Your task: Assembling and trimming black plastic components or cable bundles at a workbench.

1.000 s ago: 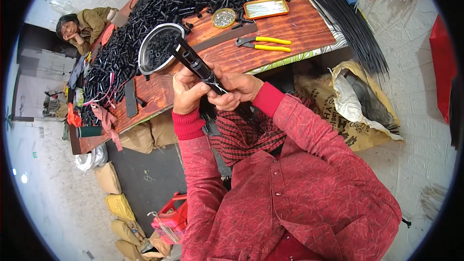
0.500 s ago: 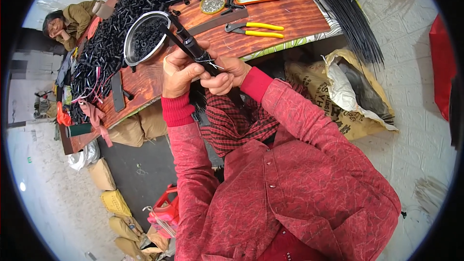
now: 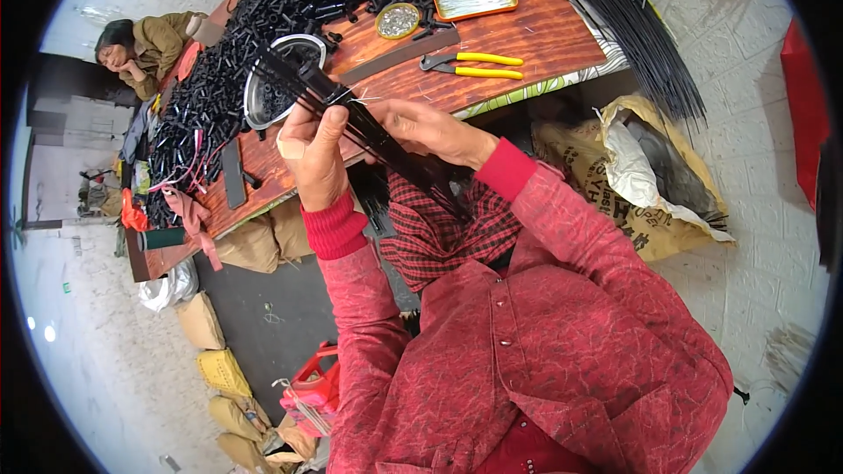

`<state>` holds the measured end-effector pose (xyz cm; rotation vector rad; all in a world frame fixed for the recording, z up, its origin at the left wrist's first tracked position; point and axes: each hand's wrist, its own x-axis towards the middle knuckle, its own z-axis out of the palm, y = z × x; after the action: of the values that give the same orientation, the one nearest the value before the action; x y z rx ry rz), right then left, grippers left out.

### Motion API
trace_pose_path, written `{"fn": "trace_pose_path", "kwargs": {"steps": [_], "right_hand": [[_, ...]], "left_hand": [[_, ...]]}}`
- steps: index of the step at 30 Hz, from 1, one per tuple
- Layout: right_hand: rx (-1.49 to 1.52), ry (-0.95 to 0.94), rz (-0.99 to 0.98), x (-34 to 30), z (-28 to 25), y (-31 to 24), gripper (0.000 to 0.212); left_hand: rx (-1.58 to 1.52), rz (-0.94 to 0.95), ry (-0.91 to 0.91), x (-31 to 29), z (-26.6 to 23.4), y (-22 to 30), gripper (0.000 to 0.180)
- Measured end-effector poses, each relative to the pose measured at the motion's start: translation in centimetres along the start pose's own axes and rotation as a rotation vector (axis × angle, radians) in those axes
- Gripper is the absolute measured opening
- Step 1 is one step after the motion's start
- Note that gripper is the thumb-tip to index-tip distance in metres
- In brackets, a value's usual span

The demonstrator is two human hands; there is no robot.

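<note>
A slim black umbrella frame point(image 3: 386, 145), with thin rods bunched along a dark tube, slants between my hands. Its upper end overlaps a round metal bowl point(image 3: 257, 98) of small black parts; the lower end reaches my checked apron point(image 3: 417, 233). My left hand point(image 3: 314, 154), with a pale plaster on it, is closed around the frame, thumb on top. On the other side, my right hand point(image 3: 435, 133) curves its fingers against the frame, their tips partly hidden. Thin white wire ends stick out near the right fingertips.
Black tube parts point(image 3: 202, 92) heap on the wooden table point(image 3: 562, 31). Yellow-handled pliers point(image 3: 487, 66), a dish of small metal bits point(image 3: 398, 20) and an orange tray of pale pins point(image 3: 476, 2) lie there. Black rods point(image 3: 650, 44) and an open sack point(image 3: 650, 202) are right; a person point(image 3: 158, 48) sits far left.
The frame has turned and slid so its thin rods show and it extends lower. My right hand has loosened from its pinch by the wire and moved slightly right. The whole view has shifted a little.
</note>
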<state>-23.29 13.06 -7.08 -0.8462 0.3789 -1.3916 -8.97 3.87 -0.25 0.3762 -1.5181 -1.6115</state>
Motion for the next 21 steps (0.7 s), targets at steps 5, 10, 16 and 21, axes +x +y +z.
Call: {"fn": "trace_pose_path", "kwargs": {"steps": [5,10,16,21], "right_hand": [[-0.255,0.212,-0.180,-0.1,2.3,-0.5,0.036],[-0.459,0.251,-0.228,1.2,5.3,-1.0,0.031],[-0.472,0.237,-0.121,0.0,3.9,2.4,0.034],[-0.700,0.201,0.136,-6.4,-2.0,6.4,0.042]], "left_hand": [[-0.010,0.051,0.168,-0.3,0.4,2.1,0.033],[0.095,0.119,0.246,-0.9,0.3,5.2,0.034],[0.147,0.108,0.236,-2.7,-1.8,4.1,0.033],[-0.016,0.154,0.149,-3.7,-8.0,3.5,0.040]]}}
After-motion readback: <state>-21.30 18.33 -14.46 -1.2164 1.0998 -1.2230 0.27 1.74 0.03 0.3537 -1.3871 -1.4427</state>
